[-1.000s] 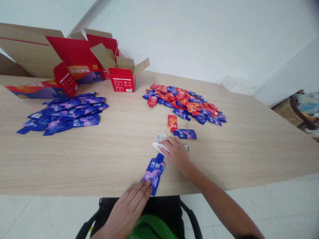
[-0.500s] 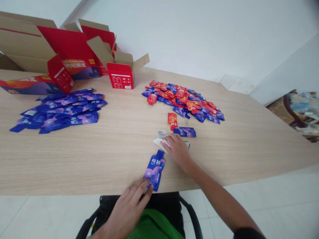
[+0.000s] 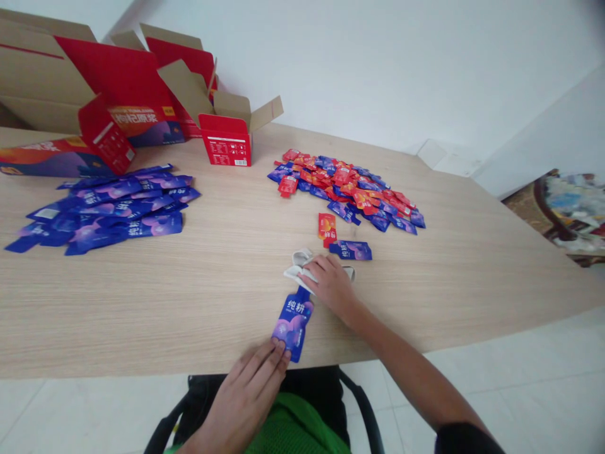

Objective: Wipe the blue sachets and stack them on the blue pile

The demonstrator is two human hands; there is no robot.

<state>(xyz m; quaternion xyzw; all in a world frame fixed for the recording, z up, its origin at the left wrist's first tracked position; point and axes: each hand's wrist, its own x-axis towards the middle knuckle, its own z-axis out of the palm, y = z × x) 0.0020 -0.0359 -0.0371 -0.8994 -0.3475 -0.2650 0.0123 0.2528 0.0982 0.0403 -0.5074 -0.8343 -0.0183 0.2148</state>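
Note:
A blue sachet (image 3: 293, 320) lies near the front edge of the wooden table (image 3: 189, 284). My left hand (image 3: 246, 397) reaches over that edge, fingers stretched out, with the fingertips resting on the sachet's lower end. My right hand (image 3: 331, 287) lies palm down on a white cloth (image 3: 297, 268), pressing it to the table just above the sachet's top. The fingers are flat and slightly curled over the cloth. A red sachet (image 3: 327, 227) and another blue sachet (image 3: 352, 250) lie just beyond the cloth.
A mixed pile of red and blue sachets (image 3: 347, 188) sits at the centre back. A spread of blue sachets (image 3: 106, 208) lies at the left. Open red cardboard boxes (image 3: 227, 139) stand at the back left. A black chair with green cloth (image 3: 293, 429) is below the table edge.
The view has shifted slightly. My left fingertips have settled again on the blue sachet's lower end, and my right hand has slid the cloth a little to the left.

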